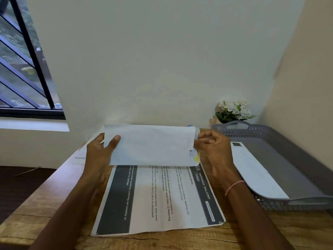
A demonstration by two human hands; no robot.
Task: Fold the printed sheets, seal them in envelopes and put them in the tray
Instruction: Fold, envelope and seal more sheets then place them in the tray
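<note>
1. As I read it, the step in hand is filling or closing an envelope [151,145]. Paper edges show at its right end, but I cannot tell whether they are a folded sheet going in or the flap.
2. The left hand [100,152] grips the envelope's left end, thumb in front and fingers behind. The right hand [212,145] pinches the right end with curled fingers.
3. The envelope is held up between both hands, above the far edge of the sheets [162,199] lying flat on the table [54,204].
4. Next, the flap likely needs sealing. The envelope then goes right to the tray [306,170], where another envelope [252,170] already lies.
</note>
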